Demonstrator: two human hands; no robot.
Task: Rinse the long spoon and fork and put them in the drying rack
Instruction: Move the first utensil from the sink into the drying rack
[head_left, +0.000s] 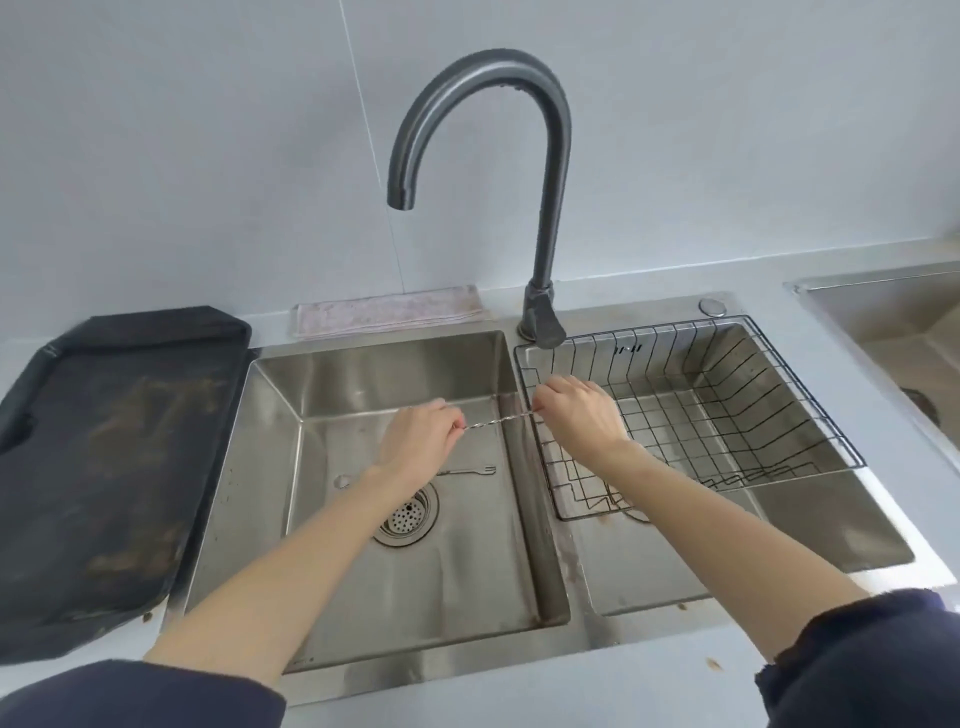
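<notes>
We hold a thin twisted-metal utensil handle level between our left hand and right hand, each pinching one end; its head is hidden. It hangs above the steel left sink basin. Below the left wrist lies a small silver fork. Beside the right hand sits the black wire drying rack.

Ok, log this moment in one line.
hands: left, right hold twisted utensil | fork in sink | rack empty | faucet off
</notes>
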